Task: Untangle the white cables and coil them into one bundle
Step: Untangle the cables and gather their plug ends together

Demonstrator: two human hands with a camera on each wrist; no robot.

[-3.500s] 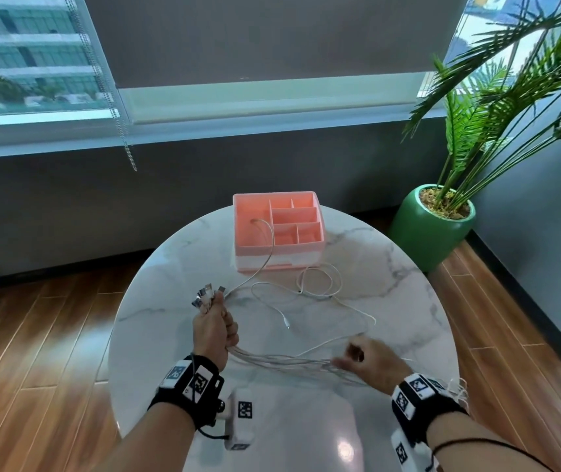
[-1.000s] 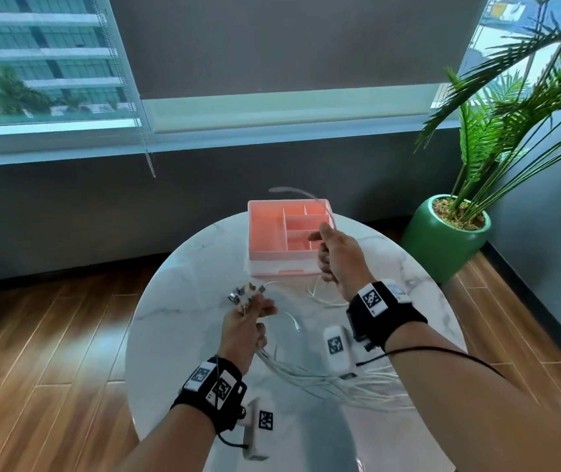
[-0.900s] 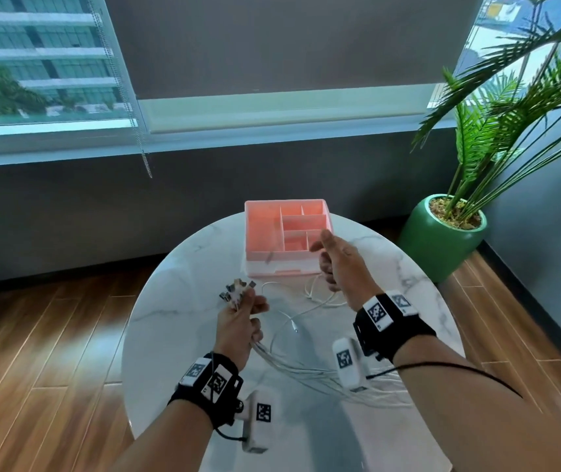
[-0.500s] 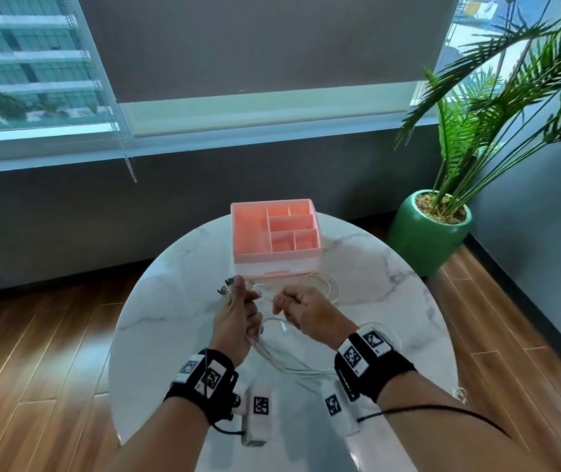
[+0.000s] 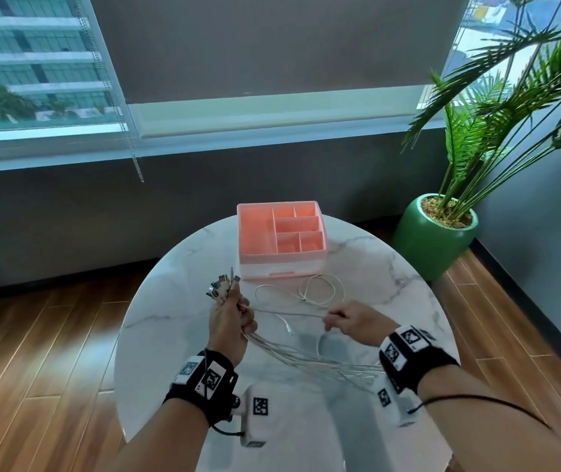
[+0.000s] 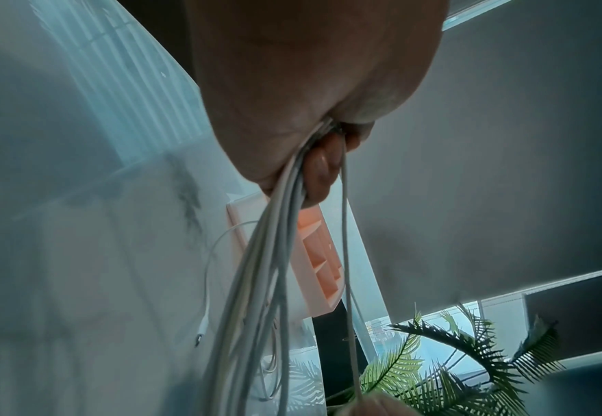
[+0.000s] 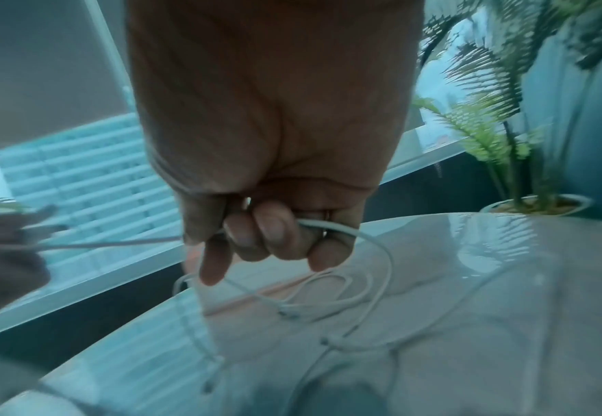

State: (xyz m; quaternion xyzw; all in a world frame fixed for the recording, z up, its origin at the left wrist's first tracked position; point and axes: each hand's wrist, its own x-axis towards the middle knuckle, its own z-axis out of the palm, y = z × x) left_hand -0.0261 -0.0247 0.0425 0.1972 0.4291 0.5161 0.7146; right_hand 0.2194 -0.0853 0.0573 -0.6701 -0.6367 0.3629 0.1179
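My left hand (image 5: 229, 316) grips several white cables (image 5: 306, 357) above the round marble table (image 5: 170, 335). Their metal plugs (image 5: 221, 284) fan out above the fist. The strands trail down to the right under my right wrist. In the left wrist view the white cables (image 6: 267, 267) leave the fist (image 6: 322, 157) as a bunch. My right hand (image 5: 347, 320) holds one white cable (image 5: 292, 312) that runs taut across to the left hand. In the right wrist view its curled fingers (image 7: 274, 236) close round this cable (image 7: 331, 225). A loose loop (image 5: 319, 289) lies on the table behind the hands.
A pink divided organizer box (image 5: 280, 238) stands at the table's far side, just beyond the loose loop. A green pot with a palm plant (image 5: 433, 233) sits on the wooden floor to the right. A grey wall and window lie behind.
My right hand came back from the pink box to the left hand, then slid right along one cable, stretching it taut. The left hand kept its grip on the plug ends.
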